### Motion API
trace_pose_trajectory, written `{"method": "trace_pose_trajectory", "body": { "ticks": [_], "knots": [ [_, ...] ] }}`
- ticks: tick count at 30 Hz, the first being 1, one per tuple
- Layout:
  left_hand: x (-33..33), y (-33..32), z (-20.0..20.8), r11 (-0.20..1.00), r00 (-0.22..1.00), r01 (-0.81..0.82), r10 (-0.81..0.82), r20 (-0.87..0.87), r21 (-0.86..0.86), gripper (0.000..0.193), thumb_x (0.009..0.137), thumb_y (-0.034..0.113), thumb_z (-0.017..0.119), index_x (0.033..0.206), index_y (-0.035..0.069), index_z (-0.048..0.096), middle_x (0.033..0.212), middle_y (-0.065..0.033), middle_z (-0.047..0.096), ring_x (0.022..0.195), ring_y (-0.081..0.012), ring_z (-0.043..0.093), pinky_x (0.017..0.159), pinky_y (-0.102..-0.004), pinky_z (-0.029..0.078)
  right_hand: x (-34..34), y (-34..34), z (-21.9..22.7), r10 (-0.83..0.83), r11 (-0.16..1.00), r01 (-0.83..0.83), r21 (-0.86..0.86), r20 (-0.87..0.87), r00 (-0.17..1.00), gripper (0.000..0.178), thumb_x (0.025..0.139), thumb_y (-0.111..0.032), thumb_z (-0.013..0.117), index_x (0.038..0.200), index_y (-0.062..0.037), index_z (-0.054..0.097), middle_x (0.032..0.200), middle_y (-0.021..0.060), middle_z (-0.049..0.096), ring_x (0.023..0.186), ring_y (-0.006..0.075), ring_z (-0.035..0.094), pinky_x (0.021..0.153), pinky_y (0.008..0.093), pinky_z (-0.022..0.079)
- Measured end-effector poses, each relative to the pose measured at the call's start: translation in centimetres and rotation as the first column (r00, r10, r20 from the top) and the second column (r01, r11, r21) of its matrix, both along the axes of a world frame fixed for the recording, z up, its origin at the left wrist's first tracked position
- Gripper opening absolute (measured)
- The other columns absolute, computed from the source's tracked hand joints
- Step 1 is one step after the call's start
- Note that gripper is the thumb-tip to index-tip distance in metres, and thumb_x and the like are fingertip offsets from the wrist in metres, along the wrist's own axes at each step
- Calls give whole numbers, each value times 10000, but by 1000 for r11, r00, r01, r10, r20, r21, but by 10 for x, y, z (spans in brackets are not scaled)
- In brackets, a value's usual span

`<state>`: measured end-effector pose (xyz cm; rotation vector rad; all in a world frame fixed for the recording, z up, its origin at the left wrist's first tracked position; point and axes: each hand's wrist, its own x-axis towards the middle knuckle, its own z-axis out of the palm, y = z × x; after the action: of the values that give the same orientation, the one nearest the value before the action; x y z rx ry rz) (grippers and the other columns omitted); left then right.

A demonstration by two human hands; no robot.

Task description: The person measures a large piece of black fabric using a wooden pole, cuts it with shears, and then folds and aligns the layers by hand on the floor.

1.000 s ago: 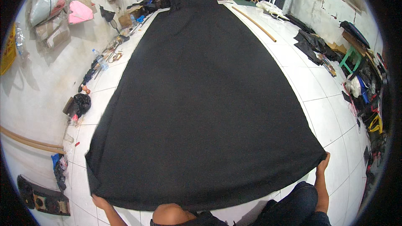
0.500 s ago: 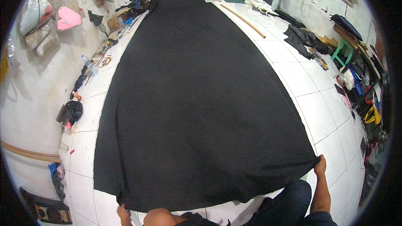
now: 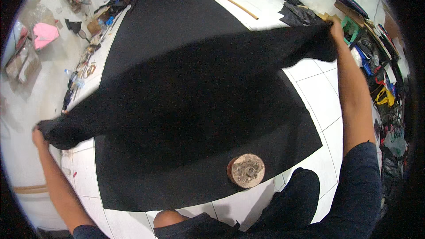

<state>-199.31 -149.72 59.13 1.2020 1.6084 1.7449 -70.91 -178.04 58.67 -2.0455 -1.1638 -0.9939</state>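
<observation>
A large black cloth [image 3: 186,79] is lifted off the floor, its near edge raised and sagging in the middle. My left hand [image 3: 40,136] is closed on one end of that edge, out at the left near the wall. High at the right, my right hand [image 3: 337,30] grips the other end. Beneath lies more black fabric [image 3: 137,188], spread flat on the tiles; whether it joins the raised cloth is hidden. On its near edge stands a round, wood-like block [image 3: 246,171] with a pale, worn top and a small ring at its centre.
White floor tiles [image 3: 325,86] surround the cloth. A wooden stick [image 3: 232,3] lies at the far right. Along the right wall are a green stool [image 3: 349,30], a yellow strap [image 3: 385,96] and piled materials. Plastic bags and a pink item [image 3: 45,35] hang on the left wall.
Both my hands have risen, spread apart and moved forward, lifting the cloth's near edge. The lower fabric and round block have come into sight. The view has shifted slightly.
</observation>
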Motion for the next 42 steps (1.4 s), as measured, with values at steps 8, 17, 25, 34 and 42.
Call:
{"method": "trace_pose_trajectory", "body": {
  "ticks": [8,17,25,34,42],
  "knots": [
    [-69,-62,111,962,911,29,87,-403,271,460,992,349,466,1168,-45,625,1110,-110,656,944,-233,626,896,-382,485,-32,-125,192,10,962,-55,268,166,986,403,961,-214,432,1338,-129,546,1170,182,665,1039,336,661,875,437,494],
    [40,-240,-322,890,915,-335,385,117,-309,472,909,244,540,1133,-170,584,1111,-187,642,933,-295,631,811,-413,520,-152,-294,-253,-160,917,32,-398,-291,943,344,919,-78,468,1234,-121,601,1112,195,665,1029,349,646,867,408,508],
    [38,-276,-324,887,929,-301,356,102,-349,453,888,258,555,1125,-125,602,1108,-211,637,910,-339,633,795,-436,529,-195,-353,-313,-322,806,84,-586,-314,893,313,867,-21,484,1140,-63,633,961,211,662,918,377,640,802,438,505],
    [36,-306,-361,630,726,-688,607,-325,-360,501,934,250,433,1210,-148,563,1236,-324,581,1095,-453,597,976,-466,461,-238,-366,-343,-356,673,-188,-716,-536,766,336,799,17,526,1100,-33,667,1062,244,665,1004,393,642,901,443,500],
    [80,-333,-394,711,825,-512,564,-44,-482,651,983,458,380,1274,-106,528,1286,-268,569,1134,-409,583,959,-471,465,-209,-377,-369,-391,756,-127,-642,-599,699,367,792,-11,517,1130,-33,659,1128,232,651,1075,398,611,942,438,486]
  ]
}}
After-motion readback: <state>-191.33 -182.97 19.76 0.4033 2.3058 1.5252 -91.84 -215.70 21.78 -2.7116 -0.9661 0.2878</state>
